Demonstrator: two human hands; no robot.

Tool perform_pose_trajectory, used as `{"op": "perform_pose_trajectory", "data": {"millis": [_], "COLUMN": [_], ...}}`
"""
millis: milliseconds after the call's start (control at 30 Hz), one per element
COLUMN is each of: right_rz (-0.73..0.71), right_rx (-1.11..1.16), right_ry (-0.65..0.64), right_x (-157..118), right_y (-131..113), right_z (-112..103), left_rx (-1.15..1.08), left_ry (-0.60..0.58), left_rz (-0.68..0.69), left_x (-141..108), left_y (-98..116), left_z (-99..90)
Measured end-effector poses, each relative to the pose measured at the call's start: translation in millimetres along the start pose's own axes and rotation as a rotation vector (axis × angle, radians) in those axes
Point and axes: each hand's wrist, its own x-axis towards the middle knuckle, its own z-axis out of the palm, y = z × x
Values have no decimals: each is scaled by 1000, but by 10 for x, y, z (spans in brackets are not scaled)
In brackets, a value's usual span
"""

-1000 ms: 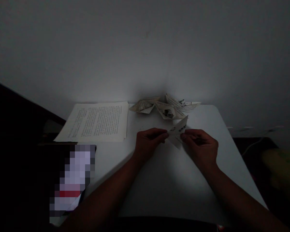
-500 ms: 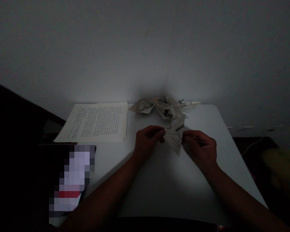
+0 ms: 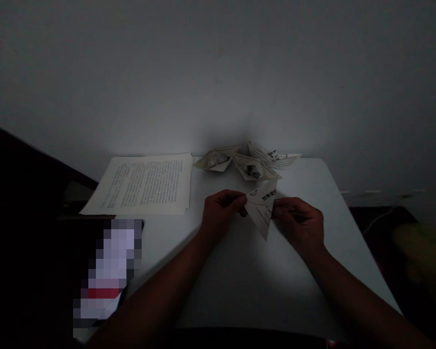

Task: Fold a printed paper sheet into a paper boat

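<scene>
Head view, folded paper (image 3: 260,207), turned more face-on than before

And the right hand (image 3: 301,224) has its fingertips tucked out of sight behind the paper (image 3: 260,212), while both forearms (image 3: 174,264) run off the bottom edge! Down at left, blocky blur swallows the phone (image 3: 112,259); print on the sheets (image 3: 145,186) is too tiny to read, and a yellowish shape (image 3: 423,252) at right is all murk.
</scene>
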Motion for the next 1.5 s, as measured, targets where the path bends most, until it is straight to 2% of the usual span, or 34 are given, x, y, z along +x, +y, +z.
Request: {"op": "perform_pose_trajectory", "data": {"millis": [400,667,1000,1400,1500], "right_rz": [66,52,2,-49,-35], "right_rx": [156,-78,-71,-55,-98], "right_ry": [-66,43,0,-81,-42], "right_x": [7,7,3,-3,-4], "right_y": [98,54,43,36,28], "right_z": [-20,11,12,16,28], "left_rx": [5,-6,-99,-12,-2], "left_ry": [-17,1,9,43,58], "left_rz": [-10,-11,-5,9,2], "left_x": [-12,-12,-12,-27,-26], "left_y": [20,10,0,67,57], "left_z": [-14,-10,-16,2,-9]}}
